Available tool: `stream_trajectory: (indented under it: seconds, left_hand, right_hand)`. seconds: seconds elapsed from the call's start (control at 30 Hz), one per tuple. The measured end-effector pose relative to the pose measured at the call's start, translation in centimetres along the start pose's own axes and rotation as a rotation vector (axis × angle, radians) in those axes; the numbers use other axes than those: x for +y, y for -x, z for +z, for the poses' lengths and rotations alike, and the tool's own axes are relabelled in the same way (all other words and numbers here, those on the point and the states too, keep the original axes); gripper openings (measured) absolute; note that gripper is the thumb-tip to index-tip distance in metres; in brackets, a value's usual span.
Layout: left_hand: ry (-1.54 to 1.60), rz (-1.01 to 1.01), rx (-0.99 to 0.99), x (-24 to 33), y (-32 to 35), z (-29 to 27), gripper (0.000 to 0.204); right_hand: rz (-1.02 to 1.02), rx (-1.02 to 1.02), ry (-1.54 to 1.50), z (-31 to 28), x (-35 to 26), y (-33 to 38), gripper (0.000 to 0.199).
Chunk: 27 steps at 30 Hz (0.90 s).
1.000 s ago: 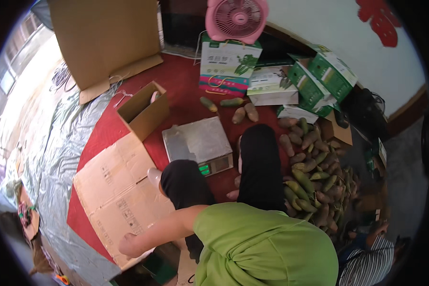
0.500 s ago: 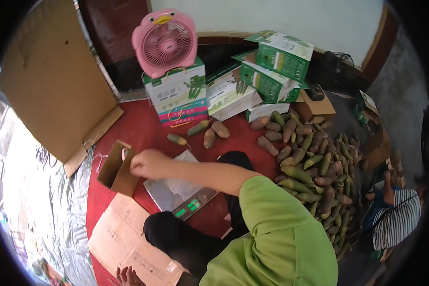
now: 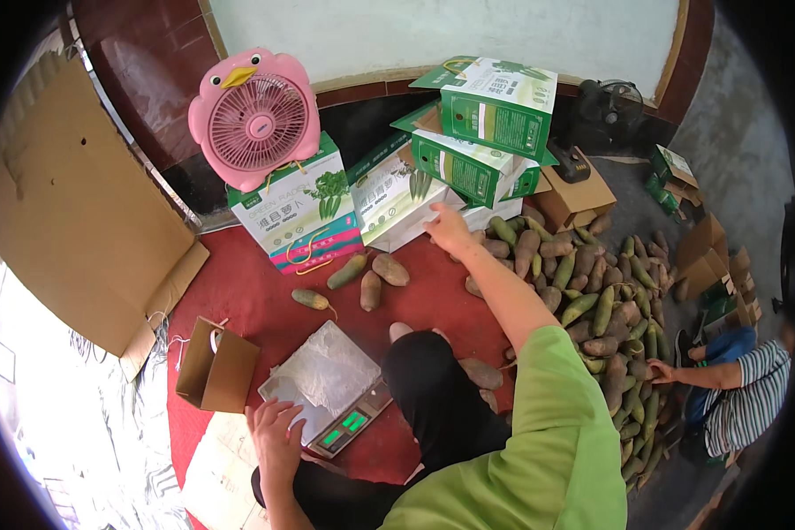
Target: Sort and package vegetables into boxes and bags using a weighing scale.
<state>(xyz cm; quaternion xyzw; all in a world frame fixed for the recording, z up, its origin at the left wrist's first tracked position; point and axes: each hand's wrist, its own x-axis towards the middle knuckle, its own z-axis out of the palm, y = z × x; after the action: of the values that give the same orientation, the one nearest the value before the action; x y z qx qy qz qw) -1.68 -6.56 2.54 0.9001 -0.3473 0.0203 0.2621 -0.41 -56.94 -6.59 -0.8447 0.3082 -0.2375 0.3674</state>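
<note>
My right hand (image 3: 450,231) reaches out over the red floor covering, fingers partly stretched and nothing visible in them. It is near the white-and-green radish cartons and the left edge of a big heap of green and brownish radishes (image 3: 602,305). Beside the digital scale (image 3: 369,395), my left hand (image 3: 276,435) is raised with loosely bent, parted fingers, holding nothing. A clear plastic sheet (image 3: 331,375) covers the scale's plate, and its display glows green. An open brown cardboard box (image 3: 218,367) stands left of the scale. Several loose radishes (image 3: 390,269) lie beyond it.
A pink bird-shaped fan (image 3: 256,124) sits on a printed carton (image 3: 291,199). More green-and-white cartons (image 3: 495,110) are stacked at the back. Flattened cardboard (image 3: 221,473) lies at my left. On the right, another person in a striped shirt (image 3: 751,397) touches the heap.
My right hand has moved from the brown box across to the far right, near the cartons. My left hand has risen from the lower edge to beside the scale. The view has shifted.
</note>
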Motion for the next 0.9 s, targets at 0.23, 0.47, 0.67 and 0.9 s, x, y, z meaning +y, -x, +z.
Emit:
stream_trajectory:
  seconds: [0.23, 0.47, 0.67, 0.9]
  left_hand:
    - [-0.051, -0.088, -0.222, -3.8, -0.7, 5.5, 0.02]
    - [-0.071, -0.148, -0.239, -4.6, -1.9, 6.1, 0.019]
    - [-0.095, -0.159, -0.231, -5.0, -2.4, 6.8, 0.019]
    - [-0.049, -0.158, -0.224, -4.8, -2.7, 7.1, 0.022]
  right_hand:
    - [0.038, 0.205, 0.201, -5.5, -0.3, -6.7, 0.054]
    - [0.085, 0.19, 0.366, -7.8, -2.9, -12.6, 0.062]
    - [0.123, 0.223, 0.493, -8.2, -2.7, -16.6, 0.058]
    - [0.211, 0.168, 0.486, -8.2, -1.9, -18.6, 0.069]
